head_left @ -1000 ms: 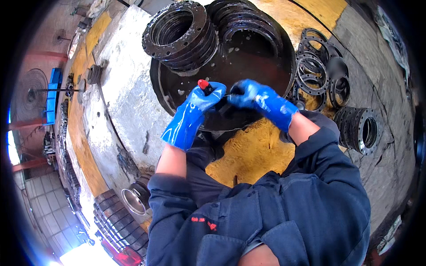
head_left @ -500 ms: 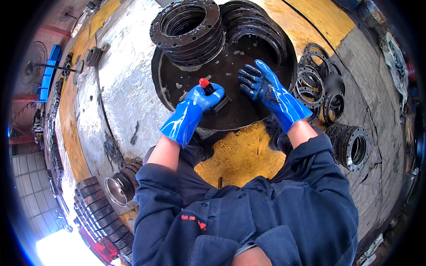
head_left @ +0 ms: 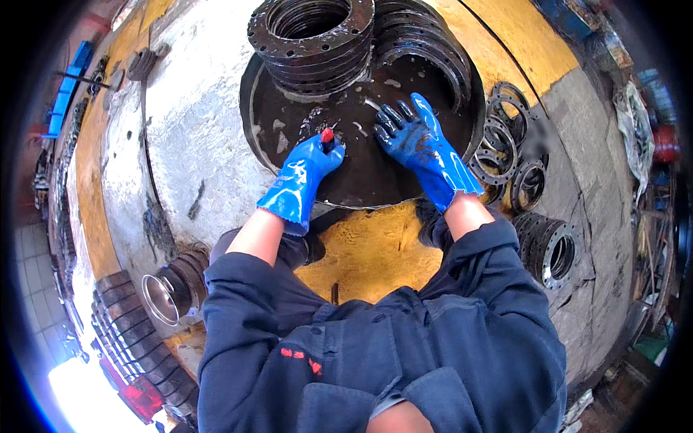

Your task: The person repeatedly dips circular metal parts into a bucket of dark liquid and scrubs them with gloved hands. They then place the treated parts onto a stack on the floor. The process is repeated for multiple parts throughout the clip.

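My left hand (head_left: 312,160), in a wet blue rubber glove, grips a brush (head_left: 328,136) by its red-tipped handle. The brush's lower end is hidden under the hand and in dark liquid, where splashes show around it. To the right, my right hand (head_left: 415,137) is gloved alike, stained dark on the fingers and back. Its fingers are spread over the liquid, and nothing is in them. Both hands are over a big round black pan (head_left: 254,144). At the pan's far side stand a stack of wet flange rings (head_left: 312,63) and a second, leaning stack (head_left: 426,45).
Loose flat rings (head_left: 498,155) lie on the floor right of the pan. Nearer to me on that side is a row of flanges (head_left: 552,249) on edge. At the left sit a round metal part (head_left: 170,292) and a ribbed dark block (head_left: 137,325).
My left hand has lowered the brush, and its dark head no longer shows. My right hand has shifted left, closer to the pan's middle. The whole view has tilted slightly.
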The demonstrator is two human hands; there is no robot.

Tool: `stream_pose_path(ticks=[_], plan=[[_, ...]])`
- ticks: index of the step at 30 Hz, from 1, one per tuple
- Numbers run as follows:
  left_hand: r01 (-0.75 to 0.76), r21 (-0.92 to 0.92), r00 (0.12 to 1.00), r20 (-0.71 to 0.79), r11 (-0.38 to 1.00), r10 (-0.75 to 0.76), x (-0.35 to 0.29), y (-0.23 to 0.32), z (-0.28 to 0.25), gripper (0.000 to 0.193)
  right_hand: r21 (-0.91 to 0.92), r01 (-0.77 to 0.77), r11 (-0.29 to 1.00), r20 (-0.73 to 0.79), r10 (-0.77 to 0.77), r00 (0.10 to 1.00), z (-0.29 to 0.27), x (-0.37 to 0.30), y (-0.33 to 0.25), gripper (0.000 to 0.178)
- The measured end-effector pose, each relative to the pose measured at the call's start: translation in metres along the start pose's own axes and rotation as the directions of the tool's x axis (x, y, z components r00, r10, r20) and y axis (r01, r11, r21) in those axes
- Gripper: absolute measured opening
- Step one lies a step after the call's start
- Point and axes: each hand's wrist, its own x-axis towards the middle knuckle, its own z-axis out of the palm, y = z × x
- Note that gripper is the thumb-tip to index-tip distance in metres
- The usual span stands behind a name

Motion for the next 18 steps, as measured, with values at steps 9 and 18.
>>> stream_pose_path(ticks=[9,18], plan=[[-0.177,-0.833,0.966,-0.046,0.524,0.254,0.015,0.017,-0.015,0.031,-0.340,0.169,0.925,-0.052,-0.198,0.979,-0.004,0.015,0.005,0.065],[-0.028,-0.992,0.923,0.020,0.120,0.384,-0.024,0.055,-0.024,0.031,-0.457,0.107,0.883,0.001,-0.120,0.993,0.002,0.030,0.006,0.054]])
